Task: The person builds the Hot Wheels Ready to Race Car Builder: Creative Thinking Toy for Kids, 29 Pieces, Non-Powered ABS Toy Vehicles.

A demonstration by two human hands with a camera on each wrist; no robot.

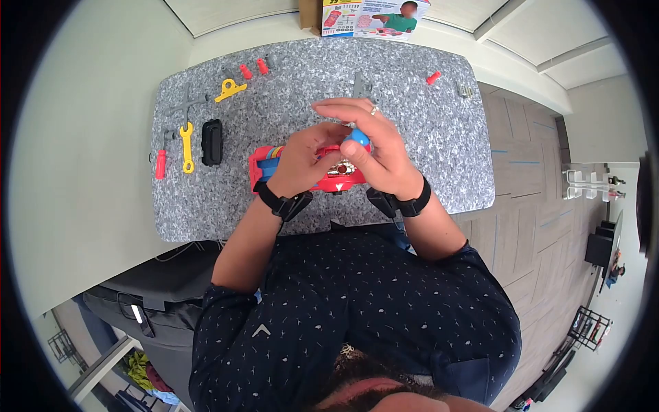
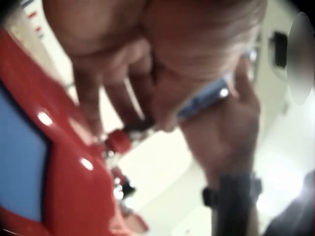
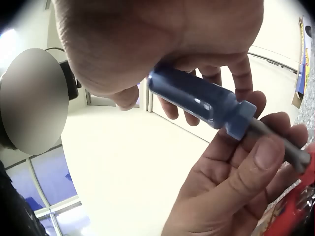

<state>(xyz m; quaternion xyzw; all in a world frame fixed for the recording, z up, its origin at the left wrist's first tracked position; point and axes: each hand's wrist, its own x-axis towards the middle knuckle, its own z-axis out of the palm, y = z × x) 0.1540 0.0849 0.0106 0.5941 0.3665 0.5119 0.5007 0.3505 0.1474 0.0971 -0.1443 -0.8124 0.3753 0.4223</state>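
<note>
A red toy car with blue windows lies in front of me near the table's front edge, partly covered by both hands. Over its right end stands a toy screwdriver with a blue handle and a grey shaft. My left hand pinches the shaft low down, thumb on one side and fingers behind. Around the blue handle is my right hand, its thumb lying against the handle and its index finger stretched out. The shaft's lower end meets red plastic of the car in the right wrist view.
At the table's left lie a yellow wrench, a red-handled tool, a black part and a grey cross-shaped wrench. Farther back are a yellow piece, red pieces and a grey piece. Behind stands a printed box.
</note>
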